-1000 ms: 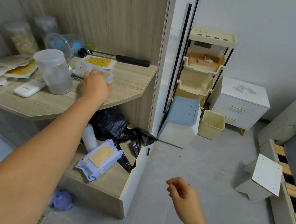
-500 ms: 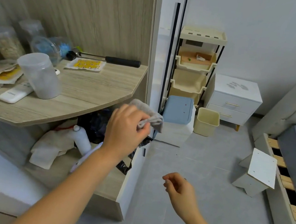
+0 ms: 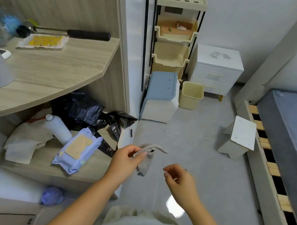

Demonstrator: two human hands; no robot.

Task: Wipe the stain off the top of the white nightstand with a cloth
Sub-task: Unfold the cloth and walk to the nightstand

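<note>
A small grey cloth (image 3: 145,158) is pinched between the thumb and fingertips of the left hand (image 3: 126,162), with most of the fabric hanging loose below the grip, above the grey floor. The right hand (image 3: 181,181) is held just beside it, apart from the cloth, with fingers loosely curled and nothing grasped. The white nightstand (image 3: 216,68) is located well apart from both hands, against the far wall, between a cream tiered storage rack (image 3: 175,33) and the bed frame (image 3: 266,150). A grey smeared stain (image 3: 220,55) is visible on its top surface (two drawers with gold handles are fitted below). A cream waste bin (image 3: 191,95) is placed on the floor just in front of the nightstand. A pack of wet wipes (image 3: 77,149) lies on the lower wooden shelf (image 3: 42,165) at left.
</note>
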